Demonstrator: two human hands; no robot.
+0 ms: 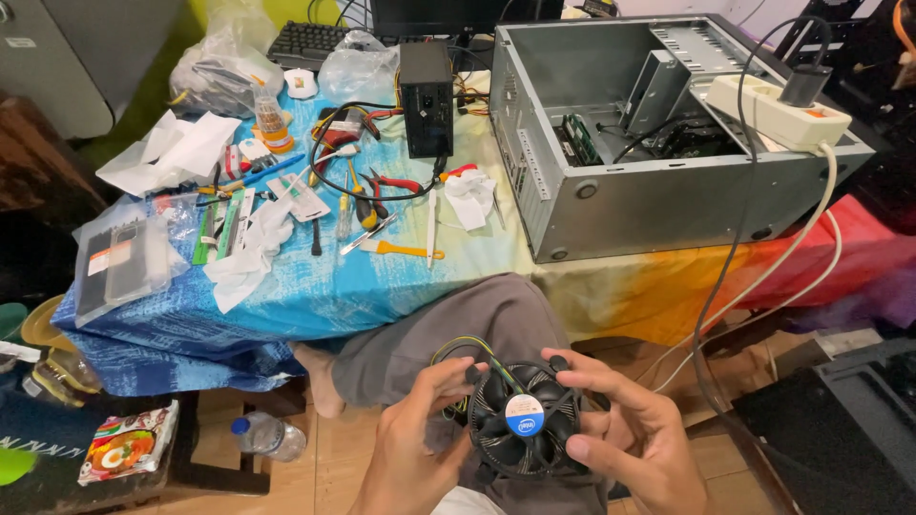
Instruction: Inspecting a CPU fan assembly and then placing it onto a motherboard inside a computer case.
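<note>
Head view looks down on a round black cooler fan (523,420) with a blue centre sticker, held low in the frame above the person's lap and grey trousers (448,334). The left hand (412,448) grips the fan's left rim, its fingers (458,374) curled shut over the top edge. The right hand (630,434) clasps the right rim, thumb hooked over the top and the other fingers wrapped around the side. A thin bundle of coloured wires (469,345) loops from the fan's upper left.

Beyond the fan, past the knee, stands the tabletop (315,296) under a blue and yellow cloth. Above and to the right of the fan sits an open grey computer case (658,205), with a white power strip (778,113) resting on its upper right edge. A white cable (792,248) and a dark cable (725,267) hang from that strip down the fan's right side. Straight above the fan, well apart, stands a black power supply box (426,100). Up and left of the fan lie scattered screwdrivers (367,205), white tissues (243,262) and a clear plastic package (122,265). Left of the fan, on the floor, lies a plastic bottle (269,437).
</note>
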